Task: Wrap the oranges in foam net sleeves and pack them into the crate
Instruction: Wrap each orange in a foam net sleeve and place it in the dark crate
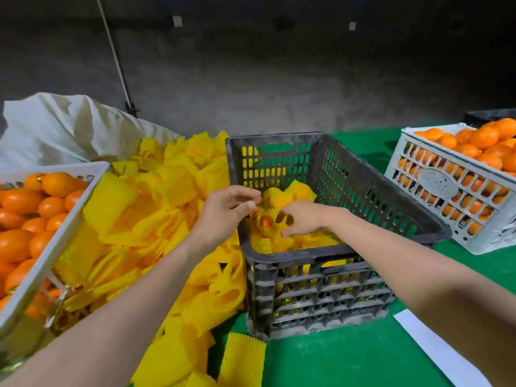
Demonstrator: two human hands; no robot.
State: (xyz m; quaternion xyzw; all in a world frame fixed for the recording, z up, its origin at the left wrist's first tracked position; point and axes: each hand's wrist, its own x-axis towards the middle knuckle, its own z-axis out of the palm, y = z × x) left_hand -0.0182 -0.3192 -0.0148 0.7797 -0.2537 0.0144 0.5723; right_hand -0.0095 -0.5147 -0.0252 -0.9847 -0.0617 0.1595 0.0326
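Over the near left corner of the black crate point(329, 258) both hands meet on one orange point(266, 222) partly covered by a yellow foam net sleeve point(275, 212). My left hand point(229, 210) pinches the sleeve's edge from the left. From the right, my right hand point(300, 219) grips the sleeved orange. Several wrapped oranges point(279, 198) lie in the crate below. A big heap of loose yellow sleeves point(156, 208) is piled left of the crate. Bare oranges point(33, 216) fill a white crate point(58, 238) at the far left.
A second white crate point(438, 185) heaped with oranges stands at the right on the green table point(349, 361). A white sack point(64, 129) lies behind the sleeve heap. A white sheet point(435, 350) rests near the table's front right. A dark wall rises behind.
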